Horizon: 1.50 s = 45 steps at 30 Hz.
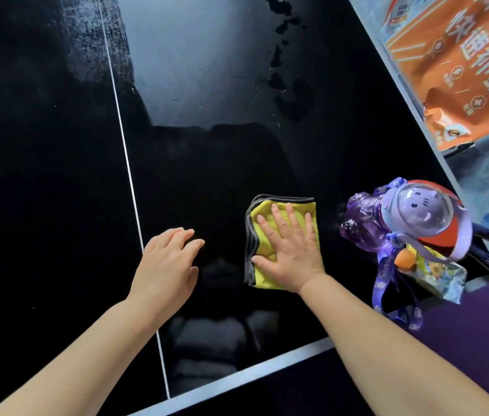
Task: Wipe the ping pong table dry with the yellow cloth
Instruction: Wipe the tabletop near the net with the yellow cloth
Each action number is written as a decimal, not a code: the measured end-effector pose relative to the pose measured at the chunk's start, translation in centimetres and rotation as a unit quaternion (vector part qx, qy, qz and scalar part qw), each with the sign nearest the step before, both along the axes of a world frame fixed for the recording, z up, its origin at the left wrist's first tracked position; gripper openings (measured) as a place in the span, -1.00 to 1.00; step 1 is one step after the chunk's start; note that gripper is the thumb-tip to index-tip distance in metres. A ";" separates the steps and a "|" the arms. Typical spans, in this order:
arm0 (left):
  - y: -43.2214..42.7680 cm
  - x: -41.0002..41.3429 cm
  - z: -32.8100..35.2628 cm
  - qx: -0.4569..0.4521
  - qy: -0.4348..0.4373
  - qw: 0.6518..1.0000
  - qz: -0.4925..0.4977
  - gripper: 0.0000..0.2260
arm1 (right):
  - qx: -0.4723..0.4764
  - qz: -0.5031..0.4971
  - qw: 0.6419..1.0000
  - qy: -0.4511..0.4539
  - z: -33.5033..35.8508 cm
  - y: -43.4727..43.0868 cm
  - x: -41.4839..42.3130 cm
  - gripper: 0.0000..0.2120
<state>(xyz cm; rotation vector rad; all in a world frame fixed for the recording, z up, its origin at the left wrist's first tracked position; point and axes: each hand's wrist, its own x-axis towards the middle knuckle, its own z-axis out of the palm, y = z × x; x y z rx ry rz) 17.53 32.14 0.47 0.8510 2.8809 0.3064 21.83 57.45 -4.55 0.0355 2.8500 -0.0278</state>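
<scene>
Right hand [292, 253] flat on yellow cloth [262, 277]; left hand [165, 265] relaxed.

— Where is the camera?
— Worn on the person's head, above the near end of the bench [57, 205], looking forward and down along it.
— How close?
— Close: the bench fills most of the wide-angle view, its near edge [252, 372] crossing the bottom, its centre line [129, 175] running away. It's the only view.

My right hand [289, 253] lies flat on the folded cloth [258, 211] on the table [57, 175], with my left hand [166, 265] to its left beside the centre line [129, 175], a figure-shaped bottle [417, 217] to its right, and puddles [292, 106] farther ahead.
</scene>
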 end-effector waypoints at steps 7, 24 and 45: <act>2.5 -4.0 -0.8 0.018 -0.020 0.998 0.051 -0.50 | 0.026 -0.084 0.996 0.007 0.1 4.7 -8.1 -0.17; -8.5 -5.1 -0.9 0.044 -0.008 0.995 0.092 -0.48 | 0.019 -0.019 1.000 -0.002 -0.2 -8.8 -3.8 -0.12; -14.5 -7.7 0.5 0.012 0.009 0.997 0.075 -0.47 | -0.006 0.123 0.992 -0.037 0.9 -20.7 -9.3 -0.25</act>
